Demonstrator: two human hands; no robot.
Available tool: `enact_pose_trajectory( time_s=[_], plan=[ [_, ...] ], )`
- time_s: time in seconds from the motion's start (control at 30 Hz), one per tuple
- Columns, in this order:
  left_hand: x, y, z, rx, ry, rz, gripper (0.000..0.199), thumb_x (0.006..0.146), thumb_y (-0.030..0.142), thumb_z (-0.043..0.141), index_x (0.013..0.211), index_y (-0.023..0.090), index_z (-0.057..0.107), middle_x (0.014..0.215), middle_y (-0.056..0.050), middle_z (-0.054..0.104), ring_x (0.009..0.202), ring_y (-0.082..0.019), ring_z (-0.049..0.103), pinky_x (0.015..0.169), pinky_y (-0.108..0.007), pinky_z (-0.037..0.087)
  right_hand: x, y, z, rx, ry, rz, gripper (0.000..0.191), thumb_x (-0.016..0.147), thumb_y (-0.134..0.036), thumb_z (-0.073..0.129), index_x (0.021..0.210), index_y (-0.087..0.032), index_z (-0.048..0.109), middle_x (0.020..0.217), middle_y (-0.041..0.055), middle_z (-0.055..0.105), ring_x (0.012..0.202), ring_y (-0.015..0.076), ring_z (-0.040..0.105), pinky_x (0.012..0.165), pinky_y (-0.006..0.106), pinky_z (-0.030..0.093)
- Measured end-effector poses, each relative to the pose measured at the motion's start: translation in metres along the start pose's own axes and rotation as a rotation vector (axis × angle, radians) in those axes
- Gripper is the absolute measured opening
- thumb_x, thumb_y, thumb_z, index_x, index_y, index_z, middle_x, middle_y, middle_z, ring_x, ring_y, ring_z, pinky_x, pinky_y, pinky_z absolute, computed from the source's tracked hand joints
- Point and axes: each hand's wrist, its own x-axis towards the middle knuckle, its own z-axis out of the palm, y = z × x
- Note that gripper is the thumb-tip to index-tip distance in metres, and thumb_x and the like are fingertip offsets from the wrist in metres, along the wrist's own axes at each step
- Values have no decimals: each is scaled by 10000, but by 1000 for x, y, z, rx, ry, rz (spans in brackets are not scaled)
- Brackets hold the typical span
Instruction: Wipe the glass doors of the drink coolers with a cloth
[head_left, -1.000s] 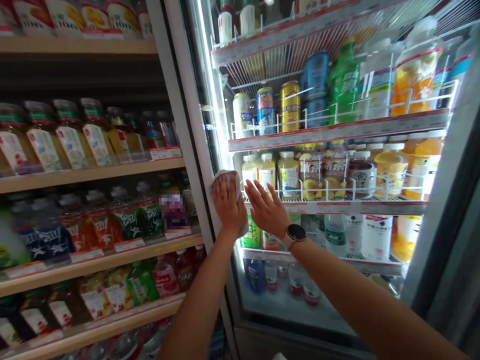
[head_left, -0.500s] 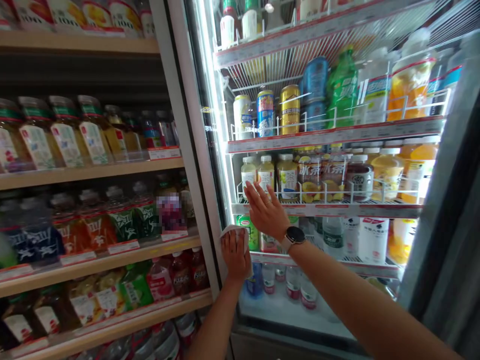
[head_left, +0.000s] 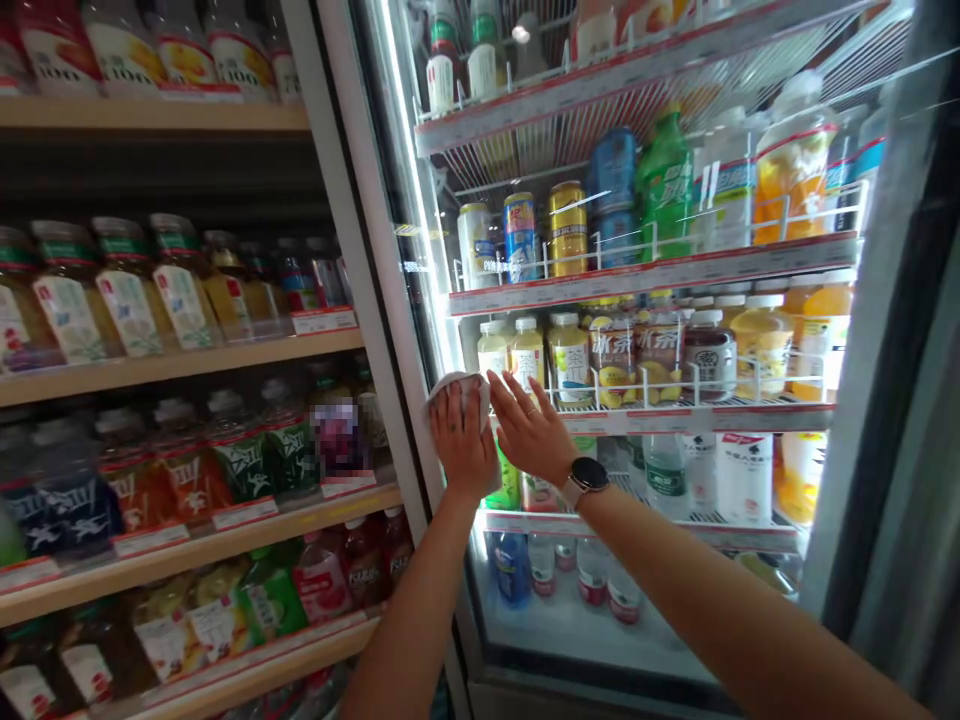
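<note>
My left hand [head_left: 463, 440] presses a white cloth [head_left: 444, 385] flat against the left edge of the glass fridge door [head_left: 525, 640]. The cloth shows past the fingertips and along the hand's right side; the rest is under the palm. Just to the right, my right hand [head_left: 529, 425] lies open with outstretched fingers at the glass and holds nothing. A ring is on one finger, and a dark round watch [head_left: 589, 473] is on that wrist. Behind the glass, near the fingertips, stand pale tea bottles [head_left: 570, 360].
Inside the fridge, wire shelves hold cans [head_left: 568, 228], a green bottle [head_left: 666, 185] and other drinks. At the left, wooden shelves [head_left: 187, 360] carry rows of juice bottles [head_left: 184, 270]. A dark door edge [head_left: 892, 400] runs down the right side.
My left hand has slid upward along the door's left edge with the cloth, now level with my right hand. The right hand stays in nearly the same place, and the view has shifted slightly.
</note>
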Motion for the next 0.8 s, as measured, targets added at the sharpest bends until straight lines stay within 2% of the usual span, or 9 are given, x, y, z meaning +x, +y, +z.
enact_pose_trajectory(
  time_s=[0.1,0.23,0.37,0.47,0.53,0.6,0.67,0.73,0.8],
  plan=[
    [-42,-3,1,14,40,30,484,978,261,411,1456,207,461,1491,-151,454,1433,-301,337,1165,-532,294,0,0,-1,-5,1,2,616,962,-208,427,1532,-28,279,1581,150,338,1480,274,280,1227,490,188],
    [-96,-8,4,5,102,65,445,942,205,440,1369,214,564,1348,-149,522,1345,-299,419,1101,-506,356,1,1,-1,5,8,-3,641,952,-202,427,1542,-26,246,1575,154,352,1479,276,283,1224,498,192],
    [-117,-13,0,38,135,100,335,933,267,492,1213,193,660,1106,-122,592,1114,-255,530,1022,-456,375,1,0,0,-15,6,-6,628,952,-203,417,1533,-15,268,1576,156,348,1476,283,286,1226,509,175],
    [-101,-16,-8,0,39,147,407,947,491,467,1103,182,681,948,-92,625,906,-230,552,940,-427,396,1,0,1,-6,-14,-1,629,952,-207,418,1531,-12,270,1585,157,330,1478,286,278,1221,516,193],
    [-76,-16,-12,-16,21,113,470,943,564,438,1084,191,685,913,-82,636,883,-229,559,929,-420,400,1,0,2,2,-27,1,632,952,-216,419,1533,-18,268,1594,155,310,1482,287,269,1215,517,210],
    [-48,-15,-11,11,95,-4,436,948,512,466,1162,190,667,1034,-110,649,1020,-251,570,991,-436,384,2,0,3,-12,-18,0,617,954,-217,420,1524,-17,291,1593,152,315,1479,287,275,1213,513,213],
    [-23,-12,-9,41,158,-96,452,958,435,479,1315,182,588,1302,-161,577,1278,-289,473,1091,-474,324,2,0,3,-30,-1,-6,599,955,-212,422,1511,-14,322,1585,150,335,1472,286,288,1214,506,208],
    [-9,-11,-5,37,146,-88,502,972,403,460,1431,199,486,1516,-163,412,1453,-310,282,1163,-510,243,2,0,2,-33,8,-5,590,951,-207,426,1503,-14,341,1581,149,344,1471,286,290,1214,502,207],
    [-10,-10,-4,22,101,-30,504,987,391,438,1467,239,444,1587,-125,326,1502,-307,181,1194,-527,192,2,0,3,-21,4,-4,592,951,-217,429,1503,-21,345,1586,151,333,1476,287,279,1212,502,213]
  ],
)
